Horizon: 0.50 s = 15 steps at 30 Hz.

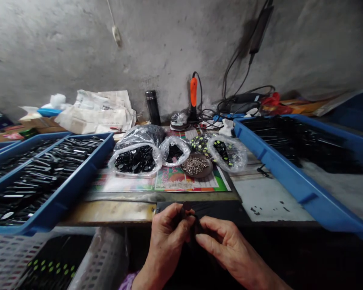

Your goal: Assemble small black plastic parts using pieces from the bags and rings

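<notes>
black piece [187, 207] pinched between both hands [166, 237]

Hands: 2, a left hand [166, 237] and a right hand [232, 247]
Black piece [186, 207] between the hands: 1
Blue plastic trays [290, 179]: 3
Clear plastic bags [122, 161] on the table: at least 4
Round dish [189, 173] of metal pins: 1
Printed sheet [184, 183] under the bags: 1
Black vacuum flask [153, 106]: 1
Orange-handled tool [193, 92]: 1
Perforated plastic basket [109, 253]: 1
Black power adapter [258, 30] hanging on the wall: 1
</notes>
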{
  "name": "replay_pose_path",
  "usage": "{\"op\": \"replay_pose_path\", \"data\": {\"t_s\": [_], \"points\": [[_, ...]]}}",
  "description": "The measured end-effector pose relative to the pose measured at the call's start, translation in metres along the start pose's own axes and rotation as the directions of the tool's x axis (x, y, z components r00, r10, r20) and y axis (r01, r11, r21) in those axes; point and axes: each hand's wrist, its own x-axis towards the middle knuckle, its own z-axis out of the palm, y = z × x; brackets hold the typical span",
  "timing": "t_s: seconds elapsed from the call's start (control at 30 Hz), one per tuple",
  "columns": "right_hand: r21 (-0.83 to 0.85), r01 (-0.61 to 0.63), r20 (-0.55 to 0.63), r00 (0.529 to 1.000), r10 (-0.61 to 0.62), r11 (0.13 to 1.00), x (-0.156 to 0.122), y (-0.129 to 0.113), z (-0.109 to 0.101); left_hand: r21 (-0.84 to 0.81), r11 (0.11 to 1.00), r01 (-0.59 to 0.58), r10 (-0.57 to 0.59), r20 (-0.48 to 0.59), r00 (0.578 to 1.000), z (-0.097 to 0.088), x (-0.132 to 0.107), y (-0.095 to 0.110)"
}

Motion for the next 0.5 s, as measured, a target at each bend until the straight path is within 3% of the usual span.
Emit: {"op": "replay_pose_path", "data": {"t_s": [0.3, 0.5], "points": [[0.012, -0.028, 0.000, 1.000, 0.028, 1.000, -0.0034, 0.0075, 0.0026, -0.041, 0.999, 0.029, -0.028, 0.033, 0.999, -0.0002, 0.0005, -0.0007], [-0.061, -0.042, -0.024, 0.999, 0.041, 0.997, -0.0041, 0.0046, 0.0048, 0.040, 0.998, -0.048, 0.047, 0.022, 0.999, -0.0018, 0.0015, -0.0053]]}}
